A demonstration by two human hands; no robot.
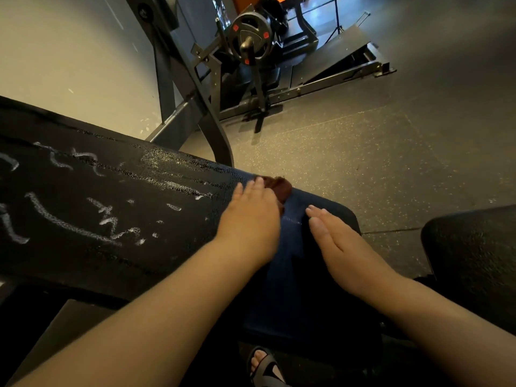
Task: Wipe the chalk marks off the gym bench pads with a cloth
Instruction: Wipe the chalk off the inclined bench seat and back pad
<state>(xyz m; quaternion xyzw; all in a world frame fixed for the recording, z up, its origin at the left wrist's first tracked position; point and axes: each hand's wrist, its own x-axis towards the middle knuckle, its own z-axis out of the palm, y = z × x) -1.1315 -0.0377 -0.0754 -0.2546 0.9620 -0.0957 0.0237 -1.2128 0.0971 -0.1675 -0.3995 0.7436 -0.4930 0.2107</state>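
Observation:
A long black bench pad (117, 208) runs from the left edge to the centre, covered with white chalk marks (69, 219) on its left and middle parts. My left hand (250, 216) lies flat on a dark reddish-brown cloth (279, 187), pressing it onto the pad near its right end; only the cloth's far edge shows past my fingers. My right hand (335, 238) rests flat with straight fingers on the pad's smooth dark-blue end section (293, 261), just right of the cloth and holding nothing.
A second black pad (472, 255) sits at the right edge. A grey machine frame (192, 88) with a weight plate (250, 34) stands behind the bench. Speckled rubber floor (349, 152) spreads to the right. A sandalled foot (265, 367) shows below the bench.

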